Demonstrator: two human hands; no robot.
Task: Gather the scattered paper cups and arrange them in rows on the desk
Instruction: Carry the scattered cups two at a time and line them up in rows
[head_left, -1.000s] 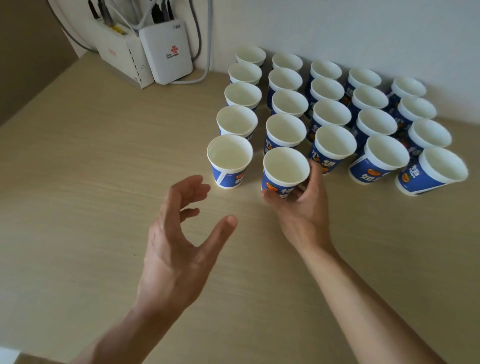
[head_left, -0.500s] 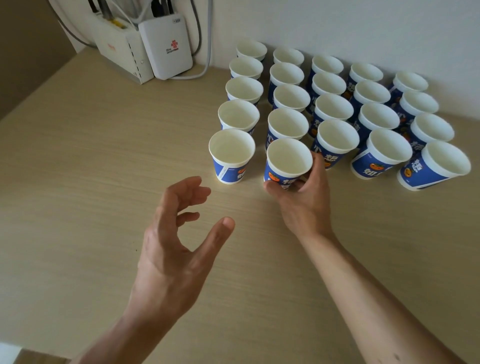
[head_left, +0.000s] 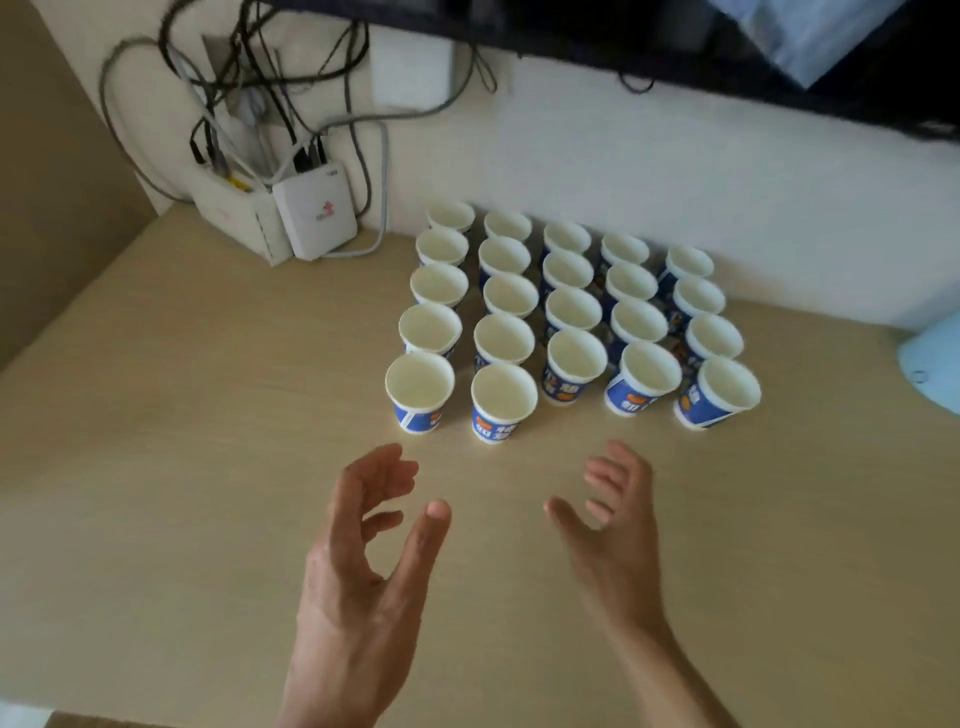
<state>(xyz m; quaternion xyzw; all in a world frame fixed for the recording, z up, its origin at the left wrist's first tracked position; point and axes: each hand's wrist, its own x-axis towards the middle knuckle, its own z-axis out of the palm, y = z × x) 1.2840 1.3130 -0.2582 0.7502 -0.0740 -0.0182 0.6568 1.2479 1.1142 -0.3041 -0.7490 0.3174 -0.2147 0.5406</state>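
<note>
Several blue and white paper cups stand upright in rows on the light wooden desk (head_left: 182, 493), against the back wall. The nearest cups are one at the front left (head_left: 420, 391) and one beside it (head_left: 503, 402). My left hand (head_left: 363, 566) hovers over the desk in front of the cups, fingers relaxed and spread, holding nothing. My right hand (head_left: 615, 530) hovers to the right of it, also with loose fingers and apart from every cup.
Two white network boxes (head_left: 314, 210) with a tangle of cables lean against the wall at the back left. A pale blue object (head_left: 932, 358) sits at the desk's right edge. A dark shelf edge (head_left: 675, 41) runs overhead.
My right hand has let go of the front cup and drawn back toward me. The camera has tilted up, showing more wall and cables. My left hand stays open.
</note>
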